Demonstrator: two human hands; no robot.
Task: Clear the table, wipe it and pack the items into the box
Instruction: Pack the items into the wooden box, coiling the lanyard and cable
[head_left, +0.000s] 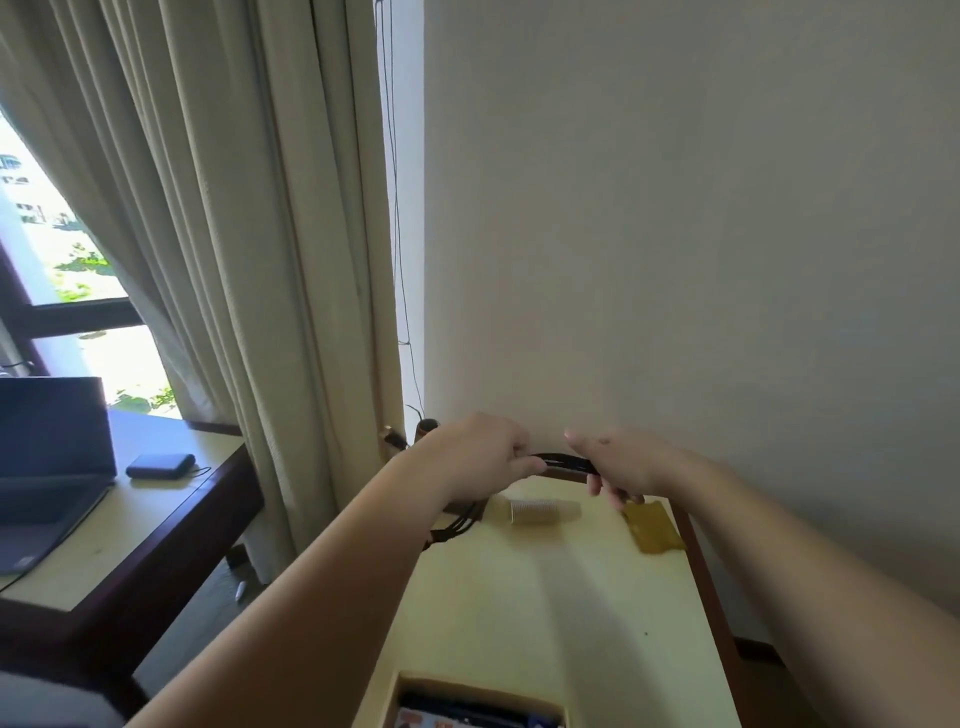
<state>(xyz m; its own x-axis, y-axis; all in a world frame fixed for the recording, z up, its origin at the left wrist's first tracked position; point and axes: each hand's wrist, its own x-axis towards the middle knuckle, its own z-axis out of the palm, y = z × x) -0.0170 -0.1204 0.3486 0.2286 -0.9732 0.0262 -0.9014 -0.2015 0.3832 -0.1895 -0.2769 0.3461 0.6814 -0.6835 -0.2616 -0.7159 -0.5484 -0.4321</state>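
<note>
Both hands are out over the far end of the pale yellow table. My left hand and my right hand each grip one end of a bundle of black cable, held a little above the tabletop. More of the cable hangs down under my left wrist. Below the hands a paper cup lies on its side. A yellow cloth lies by the table's right edge. The open cardboard box stands at the near end with printed items inside.
A white wall runs behind and to the right of the table. Beige curtains hang at the left. A second desk at the left carries a laptop and a dark power bank. Thin wires hang down the wall corner.
</note>
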